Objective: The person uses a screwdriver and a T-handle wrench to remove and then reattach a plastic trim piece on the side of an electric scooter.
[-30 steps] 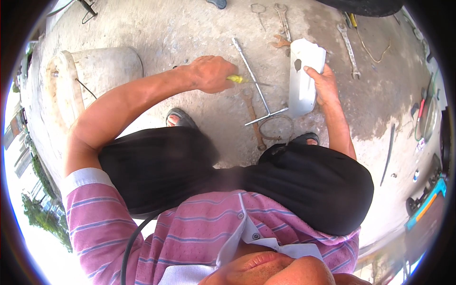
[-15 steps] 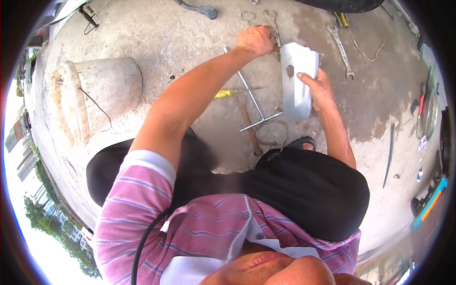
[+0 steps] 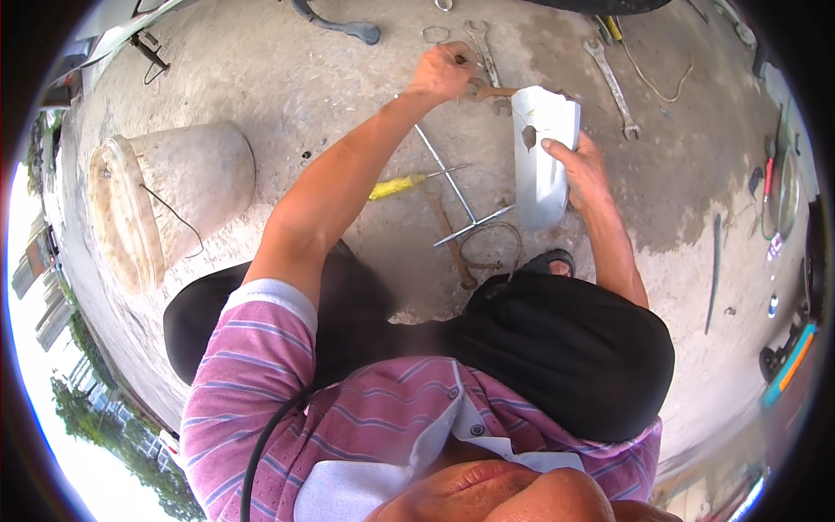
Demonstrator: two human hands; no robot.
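Observation:
My right hand (image 3: 586, 171) grips a white curved panel (image 3: 544, 191) by its right edge, the thumb lying over the face. A dark patch marks the panel's left side. Beyond it to the left, my left hand (image 3: 445, 73) is closed, its fingers curled round a small dark thing that I cannot make out. Right beside those fingers a rusty wrench (image 3: 496, 91) points toward the panel. A silver spanner (image 3: 483, 54) lies just past the hand. Nearer me are a T-handle wrench (image 3: 450, 181), a yellow-handled screwdriver (image 3: 397, 186) and another rusty spanner (image 3: 454, 244).
A dirty white bucket (image 3: 200, 187) lies on its side at the left. A large spanner (image 3: 612, 87) rests at the far right, and a dark curved tool (image 3: 352, 29) at the far left. A cable loop (image 3: 513, 239) sits near my foot. A black tyre-like edge (image 3: 609, 7) shows at the top.
My left hand has drawn a little left, away from the white panel, and more of the rusty wrench shows. My right hand still holds the panel nearly in place. The whole view has shifted slightly.

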